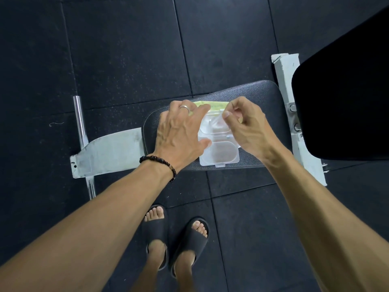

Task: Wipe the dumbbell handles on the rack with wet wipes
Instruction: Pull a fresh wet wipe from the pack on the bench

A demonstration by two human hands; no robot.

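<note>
On the black bench seat [252,91] sits the wet wipes pack [212,127], and that is where all the action is. Its clear plastic lid [219,154] is flipped open toward the person, lying flat on the near edge of the seat, while a strip of the pack's yellow-green wrapper [214,105] shows at the far side of the seat.

Left hand [181,133] is down on the left end of the pack, fingers spread and fairly straight, pressing it to the seat, thumb tip touching the lid's hinge area. There's a ring [184,107] on one finger and a dark bead bracelet [160,163] at the wrist.

Right hand [246,125] is over the right end of the pack, fingers curled, thumb and forefinger pinching a thin, translucent wet wipe [216,121] at the pack's opening. The two hands are close together but not touching, the open pack between them.

Left of the seat, the bench's grey metal bracket [109,152] meets a chrome bar [81,123]. Right of the seat stands a white frame post [288,85], with a big black backrest pad [345,114] beyond it.

Nearer than the seat, two feet in black slide sandals [174,239] stand on the dark rubber floor tiles [126,49].

No dumbbells or rack can be seen from this angle.
</note>
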